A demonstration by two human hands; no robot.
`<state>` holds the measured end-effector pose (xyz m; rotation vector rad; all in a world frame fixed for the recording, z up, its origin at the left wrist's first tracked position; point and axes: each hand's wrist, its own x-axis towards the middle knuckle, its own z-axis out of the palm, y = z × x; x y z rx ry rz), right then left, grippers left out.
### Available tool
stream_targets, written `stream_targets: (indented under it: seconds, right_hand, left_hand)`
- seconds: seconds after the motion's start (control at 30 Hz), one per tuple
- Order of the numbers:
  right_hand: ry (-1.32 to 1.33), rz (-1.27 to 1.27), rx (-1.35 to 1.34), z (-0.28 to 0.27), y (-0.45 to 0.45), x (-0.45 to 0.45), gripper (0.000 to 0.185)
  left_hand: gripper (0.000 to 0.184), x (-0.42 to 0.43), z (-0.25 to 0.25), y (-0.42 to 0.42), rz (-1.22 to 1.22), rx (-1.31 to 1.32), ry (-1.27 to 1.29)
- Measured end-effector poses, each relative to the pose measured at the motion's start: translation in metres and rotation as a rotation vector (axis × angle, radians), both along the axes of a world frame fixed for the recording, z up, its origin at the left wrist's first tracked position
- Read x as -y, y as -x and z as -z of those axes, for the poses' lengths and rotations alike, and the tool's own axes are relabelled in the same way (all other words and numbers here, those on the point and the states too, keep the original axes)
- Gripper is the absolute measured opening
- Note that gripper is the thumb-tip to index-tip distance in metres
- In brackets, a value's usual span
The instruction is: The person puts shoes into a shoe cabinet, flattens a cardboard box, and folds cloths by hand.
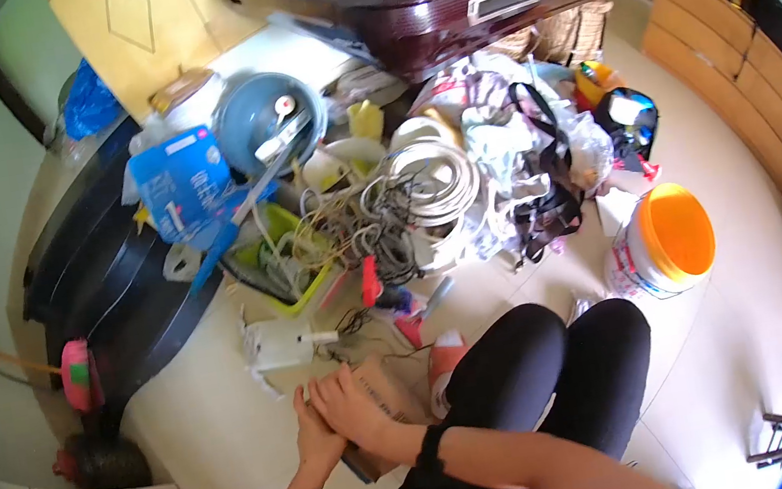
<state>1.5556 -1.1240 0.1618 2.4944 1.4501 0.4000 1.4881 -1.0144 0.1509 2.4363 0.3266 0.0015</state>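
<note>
A brown cardboard box (391, 392) with dark print is in front of my bent knees, low in the head view. My left hand (316, 434) grips it at the left side, the fingers pointing up along its edge. Over the near left corner lies my right hand (353, 410), its fingers bent onto the box and close to the left fingers. The box's underside and the left palm are hidden. Just beyond the hands, a translucent white plastic container (277, 345) rests on the floor, with a red and blue hair-dryer-like object (379, 287) to its right.
A heap of coiled white cable (437, 182), tangled wires, bags and clothes spreads ahead. Behind it stand a blue-grey basin (238, 131) and a dark red suitcase (438, 15). An orange-lined bucket (677, 232) is at right, a wooden drawer unit (715, 44) farther right, black curved panels (113, 276) at left.
</note>
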Motion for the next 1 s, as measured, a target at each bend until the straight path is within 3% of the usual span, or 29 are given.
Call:
stream_targets:
  seconds: [0.07, 0.13, 0.2, 0.27, 0.33, 0.37, 0.4, 0.43, 0.47, 0.53, 0.6, 0.67, 0.73, 0.77, 0.8, 0.83, 0.87, 0.9, 0.93, 0.97, 1.0]
  right_hand:
    - [-0.073, -0.03, -0.046, 0.011, -0.004, -0.007, 0.049]
    - [-0.151, 0.012, -0.044, 0.017, -0.004, -0.01, 0.044]
    - [-0.223, 0.039, -0.047, 0.024, -0.009, -0.016, 0.04]
    - [-0.226, 0.1, -0.202, 0.029, -0.021, -0.021, 0.026]
    - [-0.222, 0.262, -0.572, 0.012, -0.085, 0.013, 0.018]
    - [-0.279, 0.443, -0.599, 0.006, -0.112, 0.047, 0.021]
    - [-0.329, 0.448, -0.31, 0.038, -0.12, 0.046, 0.026]
    - [-0.364, 0.444, -0.206, 0.042, -0.117, 0.049, 0.035]
    - [-0.352, 0.41, -0.182, 0.046, -0.107, 0.046, 0.041]
    - [-0.282, 0.369, -0.198, 0.036, -0.084, 0.039, 0.053]
    - [-0.225, 0.394, -0.303, 0.015, -0.072, 0.031, 0.06]
    - [-0.195, 0.409, -0.399, 0.0, -0.066, 0.025, 0.062]
    - [-0.13, 0.332, -0.437, -0.011, -0.068, 0.023, 0.052]
    - [-0.102, 0.333, -0.374, -0.008, -0.069, 0.021, 0.045]
    - [-0.099, 0.323, -0.363, -0.007, -0.072, 0.026, 0.045]
    - [-0.133, 0.212, -0.403, -0.007, -0.076, 0.034, 0.035]
    - [-0.169, 0.108, -0.441, -0.008, -0.081, 0.041, 0.026]
    - [-0.172, 0.115, -0.434, -0.015, -0.087, 0.046, 0.026]
    - [-0.032, 0.079, -0.598, -0.026, -0.092, 0.051, 0.02]
    - [0.113, 0.041, -0.763, -0.033, -0.098, 0.056, 0.018]
    - [0.117, 0.048, -0.765, -0.034, -0.106, 0.064, 0.018]
  left_hand:
    - [0.099, 0.007, -0.002, -0.002, -0.002, -0.009, 0.058]
    - [0.095, 0.012, -0.008, -0.001, -0.212, -0.016, 0.284]
    - [0.096, 0.012, -0.012, -0.001, -0.153, -0.119, 0.306]
    - [0.084, 0.02, -0.015, 0.004, -0.303, 0.009, 0.624]
    - [0.078, 0.017, -0.073, 0.011, -0.386, -0.047, 0.756]
    - [0.074, 0.013, -0.1, 0.019, -0.488, -0.106, 0.887]
    - [0.074, -0.007, -0.095, 0.027, -0.526, -0.114, 0.861]
    - [0.069, -0.033, -0.084, 0.033, -0.398, -0.001, 0.657]
    - [0.064, -0.052, -0.074, 0.052, -0.271, 0.093, 0.457]
    - [0.054, -0.051, -0.1, 0.044, -0.347, 0.29, 0.019]
    - [0.049, -0.027, -0.121, 0.023, -0.189, 0.52, -0.283]
    - [0.039, 0.028, -0.137, 0.016, 0.189, 0.405, -0.208]
    - [0.04, 0.068, -0.116, 0.006, 0.52, 0.316, -0.247]
    - [0.04, 0.065, -0.103, 0.001, 0.502, 0.322, -0.245]
    - [0.039, 0.057, -0.08, -0.006, 0.44, 0.127, -0.331]
    - [0.04, 0.049, -0.061, -0.011, 0.385, -0.072, -0.413]
    - [0.04, 0.041, -0.045, -0.012, 0.389, -0.064, -0.416]
    - [0.041, 0.032, -0.03, -0.008, 0.575, -0.059, -0.498]
    - [0.042, 0.025, -0.024, -0.003, 0.762, -0.056, -0.579]
    - [0.039, 0.02, -0.03, 0.003, 0.837, -0.011, -0.549]
    - [0.039, 0.017, -0.035, 0.002, 0.843, -0.009, -0.543]
